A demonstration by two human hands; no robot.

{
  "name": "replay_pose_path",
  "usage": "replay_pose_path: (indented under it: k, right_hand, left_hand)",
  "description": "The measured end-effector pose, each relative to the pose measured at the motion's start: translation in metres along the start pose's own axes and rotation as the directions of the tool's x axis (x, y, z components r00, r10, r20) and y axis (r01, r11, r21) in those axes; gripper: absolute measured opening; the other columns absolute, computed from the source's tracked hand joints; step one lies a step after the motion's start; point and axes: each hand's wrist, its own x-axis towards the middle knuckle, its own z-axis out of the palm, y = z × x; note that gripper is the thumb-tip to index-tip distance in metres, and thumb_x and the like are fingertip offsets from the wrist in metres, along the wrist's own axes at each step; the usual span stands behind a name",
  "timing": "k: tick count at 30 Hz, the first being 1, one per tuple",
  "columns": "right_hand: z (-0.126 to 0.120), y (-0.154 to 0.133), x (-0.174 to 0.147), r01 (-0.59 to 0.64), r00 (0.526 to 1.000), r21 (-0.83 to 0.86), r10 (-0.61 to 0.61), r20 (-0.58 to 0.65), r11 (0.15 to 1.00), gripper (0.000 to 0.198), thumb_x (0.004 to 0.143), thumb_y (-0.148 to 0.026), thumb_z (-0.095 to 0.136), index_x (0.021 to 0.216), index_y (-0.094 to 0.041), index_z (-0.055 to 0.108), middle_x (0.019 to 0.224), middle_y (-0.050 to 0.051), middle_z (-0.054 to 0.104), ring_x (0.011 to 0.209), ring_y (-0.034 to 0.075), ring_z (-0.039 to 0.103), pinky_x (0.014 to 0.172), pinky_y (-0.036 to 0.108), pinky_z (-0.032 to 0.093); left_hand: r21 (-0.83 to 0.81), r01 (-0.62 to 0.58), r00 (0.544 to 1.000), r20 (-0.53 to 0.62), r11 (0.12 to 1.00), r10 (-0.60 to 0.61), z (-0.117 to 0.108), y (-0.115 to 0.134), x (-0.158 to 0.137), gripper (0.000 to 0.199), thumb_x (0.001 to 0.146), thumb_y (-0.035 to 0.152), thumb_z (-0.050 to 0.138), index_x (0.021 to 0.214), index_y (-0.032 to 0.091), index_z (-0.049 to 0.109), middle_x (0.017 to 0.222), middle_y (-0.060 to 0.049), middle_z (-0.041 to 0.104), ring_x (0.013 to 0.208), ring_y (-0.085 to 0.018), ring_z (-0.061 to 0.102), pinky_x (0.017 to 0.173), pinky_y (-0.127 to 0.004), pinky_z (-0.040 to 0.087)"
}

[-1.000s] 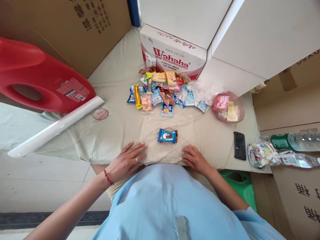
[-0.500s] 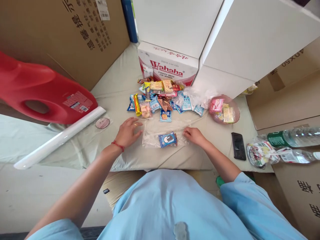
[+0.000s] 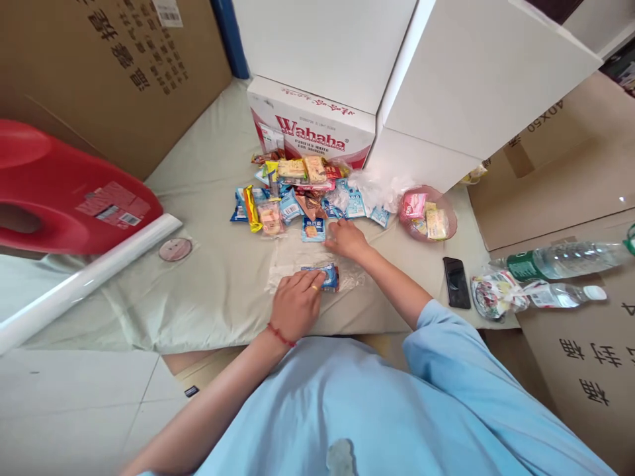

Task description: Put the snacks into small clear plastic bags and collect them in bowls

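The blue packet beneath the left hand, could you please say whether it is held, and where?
The left hand covers the left part of the blue packet; whether it grips it cannot be told.

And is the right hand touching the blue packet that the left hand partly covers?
Apart: the head view shows a gap, with clear plastic visible in it, between the right hand and the blue packet.
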Motion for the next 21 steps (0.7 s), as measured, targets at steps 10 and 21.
replay_pose_path:
  k: [10,21]
  right_hand:
    - [-0.009,0.003,-0.005,0.226,0.954,0.409,-0.285,0.089,0.884,0.022,0.094,-0.028,0.066,0.105,-0.013,0.078,0.081,0.001,0.07,0.075,0.014,0.062,0.07,0.022,0.041]
    - [0.035,-0.028,-0.104,0.482,0.873,0.028,-0.482,0.073,0.876,0.053,0.103,-0.017,0.048,0.152,-0.033,0.053,0.107,0.007,0.065,0.094,0.022,0.056,0.075,0.028,0.044]
  left_hand:
    - [-0.036,0.004,0.996,0.092,0.999,0.0,0.028,-0.015,-0.004,0.042,0.1,0.016,0.046,0.133,0.025,0.069,0.137,-0.009,0.071,0.122,-0.027,0.066,0.093,-0.045,0.046]
    - [-0.567,0.083,0.995,0.004,0.82,-0.097,0.031,-0.047,-0.025,0.037,0.089,0.017,0.048,0.109,0.026,0.077,0.119,-0.004,0.078,0.126,-0.024,0.066,0.115,-0.049,0.047]
